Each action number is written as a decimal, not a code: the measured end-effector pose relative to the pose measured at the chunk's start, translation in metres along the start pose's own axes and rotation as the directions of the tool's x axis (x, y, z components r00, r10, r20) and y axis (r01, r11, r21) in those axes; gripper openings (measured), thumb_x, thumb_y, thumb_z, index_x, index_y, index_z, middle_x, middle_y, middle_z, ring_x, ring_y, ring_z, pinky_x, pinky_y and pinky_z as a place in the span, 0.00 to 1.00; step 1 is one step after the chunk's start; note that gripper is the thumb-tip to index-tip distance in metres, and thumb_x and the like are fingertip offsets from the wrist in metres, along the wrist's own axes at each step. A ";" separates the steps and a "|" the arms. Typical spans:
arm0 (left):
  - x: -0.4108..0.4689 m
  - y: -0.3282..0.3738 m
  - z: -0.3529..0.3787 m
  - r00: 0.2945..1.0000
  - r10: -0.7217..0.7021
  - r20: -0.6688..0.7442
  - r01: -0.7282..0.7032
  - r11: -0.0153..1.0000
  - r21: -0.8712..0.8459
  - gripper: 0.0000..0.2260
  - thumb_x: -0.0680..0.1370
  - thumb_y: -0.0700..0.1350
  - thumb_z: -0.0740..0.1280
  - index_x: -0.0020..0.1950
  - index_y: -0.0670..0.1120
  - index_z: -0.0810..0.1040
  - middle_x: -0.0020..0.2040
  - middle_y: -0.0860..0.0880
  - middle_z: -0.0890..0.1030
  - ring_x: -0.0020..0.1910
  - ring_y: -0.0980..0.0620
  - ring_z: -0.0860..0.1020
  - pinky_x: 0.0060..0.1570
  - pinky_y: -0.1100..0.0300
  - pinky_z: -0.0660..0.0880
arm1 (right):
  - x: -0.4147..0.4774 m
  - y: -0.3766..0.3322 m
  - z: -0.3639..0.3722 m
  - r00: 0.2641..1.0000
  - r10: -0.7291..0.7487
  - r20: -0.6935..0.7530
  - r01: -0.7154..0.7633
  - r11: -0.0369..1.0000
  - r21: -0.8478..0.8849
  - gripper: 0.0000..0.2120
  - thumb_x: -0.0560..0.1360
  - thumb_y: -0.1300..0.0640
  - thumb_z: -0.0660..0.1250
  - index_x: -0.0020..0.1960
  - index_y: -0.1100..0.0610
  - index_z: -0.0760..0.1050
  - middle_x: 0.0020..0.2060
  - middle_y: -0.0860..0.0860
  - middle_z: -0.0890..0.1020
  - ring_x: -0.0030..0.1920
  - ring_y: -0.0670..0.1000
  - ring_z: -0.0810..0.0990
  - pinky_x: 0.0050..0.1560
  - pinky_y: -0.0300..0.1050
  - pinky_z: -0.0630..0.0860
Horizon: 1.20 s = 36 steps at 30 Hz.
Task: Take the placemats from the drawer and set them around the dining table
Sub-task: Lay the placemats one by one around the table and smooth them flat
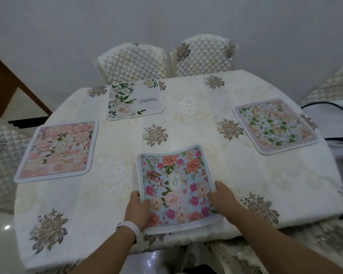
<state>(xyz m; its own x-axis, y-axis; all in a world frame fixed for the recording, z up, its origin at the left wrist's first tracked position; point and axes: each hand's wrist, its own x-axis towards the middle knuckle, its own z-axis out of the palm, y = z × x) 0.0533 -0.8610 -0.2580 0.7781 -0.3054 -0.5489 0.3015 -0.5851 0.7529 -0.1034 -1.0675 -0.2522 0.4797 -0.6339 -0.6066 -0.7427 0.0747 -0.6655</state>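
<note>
Head cam: our left hand & right hand pinched the blue flower placemat at the near edge of the table. If we let go too soon, it could slide off.

Soft, even indoor light with a wide-angle bend and mild blur.
Diffuse light falls evenly on the cream worktop, leaving only thin, faint shadows along the mat edges. The grey wall at the top darkens toward the corners. A small bright glint sits on the glossy floor at lower left, another near bottom centre. The near placemat looks crispest. The quilted chairs at the left and right edges curve and smear, and fine texture is soft throughout.
</note>
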 end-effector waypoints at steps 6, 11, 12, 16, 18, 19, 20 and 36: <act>-0.020 -0.003 -0.007 0.994 0.040 0.101 -0.030 0.995 -0.100 0.04 0.79 0.39 0.62 0.51 0.47 0.72 0.47 0.43 0.81 0.43 0.44 0.83 0.40 0.48 0.82 | -0.039 0.013 -0.002 0.993 0.029 -0.111 -0.036 0.998 -0.058 0.09 0.78 0.60 0.60 0.57 0.56 0.73 0.47 0.51 0.81 0.44 0.51 0.82 0.35 0.43 0.80; -0.027 -0.009 -0.002 0.975 0.067 0.214 -0.045 0.994 -0.104 0.05 0.79 0.38 0.62 0.52 0.46 0.72 0.48 0.44 0.81 0.44 0.44 0.83 0.40 0.46 0.82 | -0.077 0.033 -0.003 0.973 0.014 -0.231 -0.047 0.989 -0.140 0.09 0.78 0.57 0.61 0.58 0.55 0.73 0.48 0.52 0.81 0.46 0.52 0.81 0.43 0.48 0.80; -0.033 -0.009 0.002 0.970 0.075 0.231 -0.054 0.994 -0.095 0.05 0.79 0.38 0.62 0.52 0.47 0.72 0.49 0.44 0.81 0.44 0.44 0.83 0.40 0.46 0.82 | -0.086 0.038 -0.005 0.968 0.025 -0.250 -0.059 0.990 -0.129 0.09 0.78 0.57 0.61 0.58 0.55 0.73 0.48 0.52 0.81 0.45 0.51 0.81 0.42 0.46 0.80; -0.056 -0.006 0.016 0.945 0.127 0.302 -0.100 0.990 -0.105 0.04 0.79 0.40 0.62 0.52 0.48 0.72 0.48 0.45 0.82 0.43 0.45 0.83 0.40 0.47 0.83 | -0.115 0.053 -0.024 0.947 0.031 -0.319 -0.046 0.998 -0.039 0.10 0.79 0.60 0.60 0.59 0.54 0.74 0.47 0.51 0.82 0.44 0.49 0.81 0.38 0.41 0.78; -0.063 -0.001 0.020 0.936 0.151 0.317 -0.117 0.985 -0.124 0.05 0.79 0.40 0.62 0.52 0.49 0.72 0.47 0.46 0.82 0.41 0.47 0.84 0.36 0.51 0.82 | -0.121 0.055 -0.036 0.937 0.037 -0.348 -0.047 0.999 -0.021 0.11 0.78 0.62 0.59 0.58 0.54 0.74 0.46 0.51 0.81 0.44 0.49 0.80 0.37 0.41 0.77; -0.066 0.002 0.022 0.934 0.163 0.317 -0.126 0.983 -0.136 0.05 0.80 0.39 0.62 0.52 0.48 0.72 0.46 0.47 0.82 0.40 0.47 0.84 0.34 0.52 0.82 | -0.122 0.056 -0.041 0.935 0.031 -0.353 -0.043 0.999 -0.025 0.12 0.78 0.62 0.59 0.59 0.54 0.74 0.46 0.51 0.81 0.44 0.49 0.80 0.35 0.40 0.76; -0.069 0.005 0.024 0.933 0.173 0.315 -0.132 0.980 -0.146 0.05 0.80 0.39 0.62 0.53 0.48 0.72 0.46 0.47 0.82 0.39 0.48 0.84 0.34 0.53 0.81 | -0.120 0.057 -0.045 0.935 0.025 -0.355 -0.039 0.999 -0.031 0.12 0.78 0.62 0.59 0.59 0.55 0.75 0.46 0.51 0.82 0.44 0.49 0.80 0.35 0.40 0.75; -0.090 0.034 0.173 0.984 0.076 0.161 -0.062 0.994 -0.087 0.04 0.80 0.37 0.62 0.52 0.45 0.72 0.46 0.43 0.82 0.39 0.45 0.84 0.29 0.57 0.79 | -0.035 0.131 -0.170 0.980 0.096 -0.174 -0.093 0.995 0.026 0.08 0.78 0.61 0.60 0.57 0.57 0.74 0.45 0.51 0.79 0.43 0.49 0.79 0.33 0.39 0.74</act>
<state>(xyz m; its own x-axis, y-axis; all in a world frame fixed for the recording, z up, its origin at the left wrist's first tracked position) -0.1019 -0.9834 -0.2458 0.6996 -0.4660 -0.5417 0.2993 -0.4972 0.8144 -0.2969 -1.1670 -0.2441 0.3177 -0.7483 -0.5824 -0.7715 0.1531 -0.6176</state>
